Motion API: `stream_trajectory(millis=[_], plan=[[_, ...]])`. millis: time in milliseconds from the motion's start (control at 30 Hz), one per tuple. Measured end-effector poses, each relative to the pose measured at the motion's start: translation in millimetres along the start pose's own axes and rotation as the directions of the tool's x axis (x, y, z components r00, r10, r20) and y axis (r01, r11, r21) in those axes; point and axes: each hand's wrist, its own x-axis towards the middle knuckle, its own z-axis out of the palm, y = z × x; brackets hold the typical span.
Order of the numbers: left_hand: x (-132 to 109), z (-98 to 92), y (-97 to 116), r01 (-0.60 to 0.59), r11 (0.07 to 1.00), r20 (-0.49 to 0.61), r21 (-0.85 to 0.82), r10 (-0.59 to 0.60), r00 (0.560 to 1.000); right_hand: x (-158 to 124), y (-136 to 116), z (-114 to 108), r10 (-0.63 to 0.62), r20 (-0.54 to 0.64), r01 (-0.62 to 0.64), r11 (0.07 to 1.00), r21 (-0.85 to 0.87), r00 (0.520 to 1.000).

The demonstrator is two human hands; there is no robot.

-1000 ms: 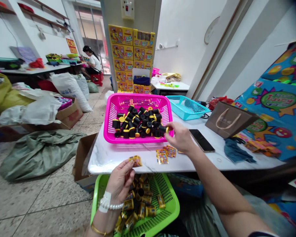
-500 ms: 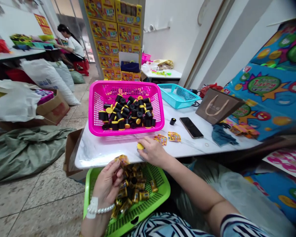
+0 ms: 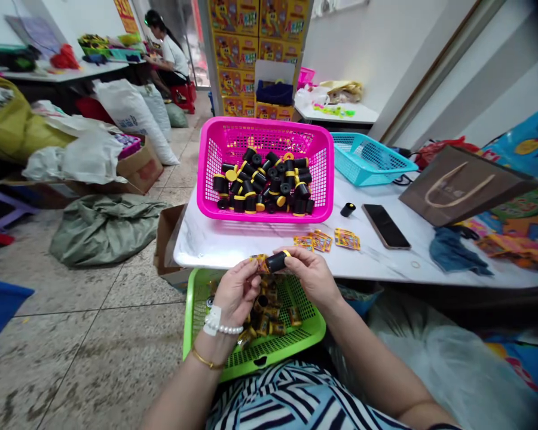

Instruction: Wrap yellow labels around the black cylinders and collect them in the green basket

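My right hand (image 3: pixel 310 276) is shut on a black plastic tube with a yellow end (image 3: pixel 277 261). My left hand (image 3: pixel 237 294) pinches a small yellow printed packet (image 3: pixel 259 261), which touches the tube's left end. Both hands are close together above a green mesh basket (image 3: pixel 298 337) holding a heap of packet-wrapped tubes (image 3: pixel 265 310). Beyond them, on a white marble table (image 3: pixel 215 248), a pink mesh basket (image 3: pixel 265 216) holds several black tubes with yellow caps (image 3: pixel 260 186). Loose packets (image 3: pixel 312 241) lie in front of it.
A black tube (image 3: pixel 348 209) stands near a phone (image 3: pixel 385 226). Further right are a teal basket (image 3: pixel 367 158), a paper bag (image 3: pixel 461 185) and a blue cloth (image 3: pixel 457 254). Stacked yellow boxes (image 3: pixel 255 54) rise behind the table. A seated person (image 3: pixel 170 63) works at the far back.
My right hand has risen from the tabletop with the black tube, now meeting my left hand and its packet above the green basket. The view has tilted, and the pink basket appears lower.
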Motion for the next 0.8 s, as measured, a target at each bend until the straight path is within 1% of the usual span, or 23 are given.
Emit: stream_trajectory(millis=[100,200,300,367,500,667,733,800], plan=[[1,-1.1,0,-0.011,1.000,0.003,-0.006,0.011,1.000,1,-5,0,0.013,0.006,-0.013,1.000,-0.017,1.000],[1,-1.8,-1,-0.004,1.000,-0.022,0.031,0.004,1.000,-3,-9,3,0.023,0.010,-0.022,0.997,-0.072,1.000],[4,-3.0,-4,-0.004,0.999,-0.045,0.044,0.006,0.999,-5,-8,8,0.031,0.033,-0.029,0.998,-0.061,0.999],[8,-4.9,-6,-0.018,0.999,-0.053,0.034,0.020,0.998,-4,-5,11,0.010,0.044,-0.007,0.999,-0.053,0.999],[14,-9.2,-8,-0.044,0.998,-0.068,0.045,0.047,0.997,-2,0,16,-0.060,0.036,0.063,0.994,-0.091,0.998],[5,-4.8,-3,-0.031,0.994,-0.055,0.106,0.037,0.998,-9,0,18,-0.033,0.052,0.035,0.999,-0.040,0.998],[1,-1.1,0,-0.034,0.991,-0.042,0.127,0.039,0.998,-13,-1,17,-0.071,0.020,0.073,0.995,-0.064,0.997],[-1,1.1,2,-0.035,0.989,-0.015,0.146,0.038,0.999,-15,0,15,-0.136,-0.027,0.132,0.986,-0.105,0.990]])
